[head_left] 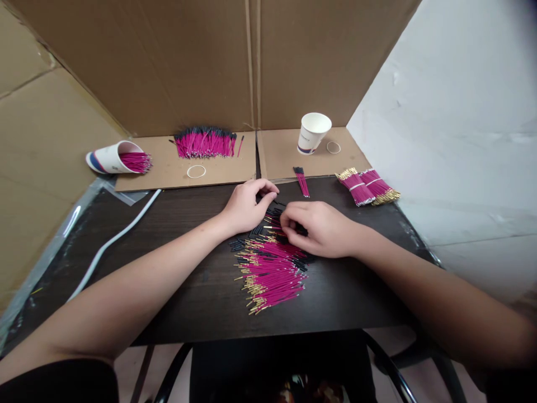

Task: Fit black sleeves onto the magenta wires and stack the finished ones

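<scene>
A loose heap of pink wire pieces with gold tips (pixel 272 274) lies on the dark table (pixel 188 280), with small black sleeves (pixel 247 235) scattered at its far end. My left hand (pixel 247 204) rests over the black sleeves, thumb and fingers pinched together on something too small to name. My right hand (pixel 321 226) lies on the heap's far end, fingers curled and pinched at a pink wire among the black sleeves. The two hands almost touch.
A tipped paper cup (pixel 109 158) holds pink wires at the far left. A row of finished pink wires (pixel 205 143), a rubber band (pixel 196 171), an upright paper cup (pixel 312 132), a small bunch (pixel 301 180) and banded bundles (pixel 368 186) lie beyond. Cardboard walls surround; a white cable (pixel 113 240) crosses left.
</scene>
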Available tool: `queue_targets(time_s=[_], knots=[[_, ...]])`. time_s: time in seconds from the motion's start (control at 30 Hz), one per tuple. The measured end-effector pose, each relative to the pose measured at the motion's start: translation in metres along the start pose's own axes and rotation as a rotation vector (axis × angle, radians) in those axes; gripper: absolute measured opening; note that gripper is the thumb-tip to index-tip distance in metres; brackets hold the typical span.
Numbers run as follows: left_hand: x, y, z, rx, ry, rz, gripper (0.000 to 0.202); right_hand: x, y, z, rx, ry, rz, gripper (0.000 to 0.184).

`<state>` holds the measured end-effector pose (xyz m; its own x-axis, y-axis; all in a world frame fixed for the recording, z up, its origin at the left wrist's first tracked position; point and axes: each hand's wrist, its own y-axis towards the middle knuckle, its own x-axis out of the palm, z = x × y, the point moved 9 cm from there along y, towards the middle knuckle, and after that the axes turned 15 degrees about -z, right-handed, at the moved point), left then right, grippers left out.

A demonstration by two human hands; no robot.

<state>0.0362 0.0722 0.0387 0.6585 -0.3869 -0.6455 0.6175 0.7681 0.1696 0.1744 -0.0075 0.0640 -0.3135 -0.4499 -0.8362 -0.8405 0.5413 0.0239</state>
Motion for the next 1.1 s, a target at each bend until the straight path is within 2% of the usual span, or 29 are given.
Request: queue_targets(time_s=[0.2, 0.4, 0.6, 0.73, 1.1], knots=[[0.001, 0.002, -0.008, -0.011, -0.115, 0.013, 0.008, -0.027, -0.008, 0.018, 0.037, 0.105, 0.292, 0.01], [0.001, 0.005, -0.02, -0.033, -0.278, 0.032, 0.009, -0.021, -0.009, 0.039, 0.067, 0.27, 0.336, 0.008], [0.001, 0.006, -0.019, -0.037, -0.298, 0.017, 0.008, -0.025, -0.014, 0.064, 0.109, 0.436, 0.48, 0.016], [0.0, 0.006, -0.018, -0.03, -0.283, 0.019, 0.008, -0.025, -0.016, 0.073, 0.149, 0.415, 0.508, 0.018], [0.001, 0.006, -0.017, -0.025, -0.271, 0.003, 0.009, -0.025, -0.015, 0.072, 0.155, 0.306, 0.479, 0.01]])
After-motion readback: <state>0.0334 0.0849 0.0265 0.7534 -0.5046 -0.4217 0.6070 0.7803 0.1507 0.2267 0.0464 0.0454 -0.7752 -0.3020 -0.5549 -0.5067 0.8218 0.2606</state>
